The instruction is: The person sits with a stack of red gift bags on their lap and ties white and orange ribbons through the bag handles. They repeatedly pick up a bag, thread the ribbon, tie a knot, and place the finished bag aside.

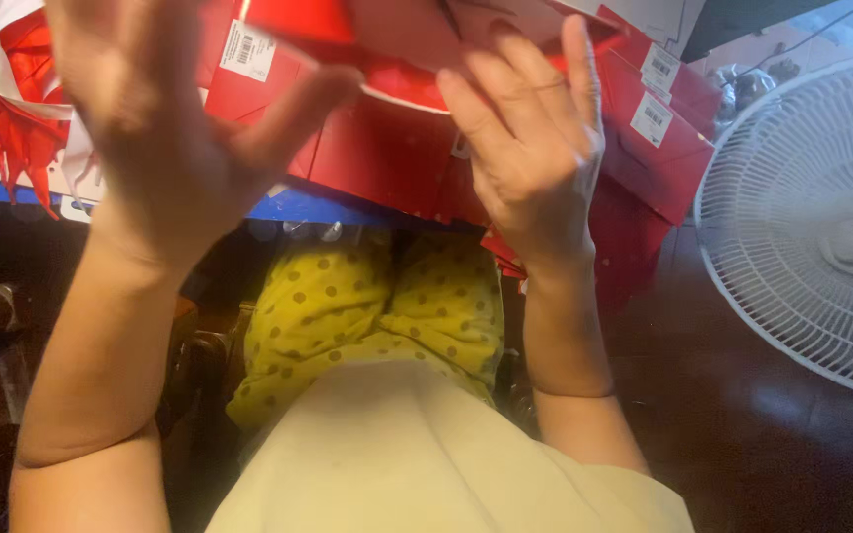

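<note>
Fingers (491, 94) of the right hand (530, 158) lie spread and nearly straight, flat against the front of a red folded paper piece (387, 39) held up at the far centre of the view; they press on it rather than curl around it. On the other side, the left hand (165, 128) is raised with its palm wide, and its thumb (298, 104) stretches right to touch the lower edge of the same red piece; whether the other left fingers grip anything cannot be told, since they run off the top edge and are blurred.

Behind and below the red piece lies a heap of flat red cartons (644, 148) bearing white stickers, piled on a blue-topped desk (288, 205) and spilling off to the right. At the far left sits a bundle of red and white paper strips (12, 118). A white fan (821, 227) stands on the dark floor at the right. Nearest, the person's yellow dotted cloth (377, 306) and pale top (417, 454) fill the lower middle.
</note>
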Demonstrator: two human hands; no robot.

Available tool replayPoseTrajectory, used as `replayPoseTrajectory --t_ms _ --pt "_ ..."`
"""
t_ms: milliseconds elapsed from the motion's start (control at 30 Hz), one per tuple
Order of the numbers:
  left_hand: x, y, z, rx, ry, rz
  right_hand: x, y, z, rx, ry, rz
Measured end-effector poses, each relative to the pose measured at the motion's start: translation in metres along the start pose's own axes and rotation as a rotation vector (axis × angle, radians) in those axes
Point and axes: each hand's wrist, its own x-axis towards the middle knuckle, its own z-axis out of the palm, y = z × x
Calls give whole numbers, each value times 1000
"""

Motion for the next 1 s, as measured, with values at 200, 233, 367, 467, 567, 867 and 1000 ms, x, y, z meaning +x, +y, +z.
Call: replayPoseTrajectory --t_ms 200,233,367,467,567,867,1000 --pt "15 21 21 142 -75 79 6 -5 -10 -34 -166 -137" --pt "18 23 26 132 -77 74 4 -4 -14 -54 -182 -138" --pt "27 26 40 155 -41 106 -1 -7 -25 228 -309 7" --pt "35 35 54 199 -19 151 15 -5 -6 261 -496 202" --pt "43 47 60 187 19 205 42 13 26 297 -747 382" --pt "66 33 21 594 103 186 47 15 52 172 -602 257" --pt "65 46 25 396 128 222 55 17 54 154 -521 213"
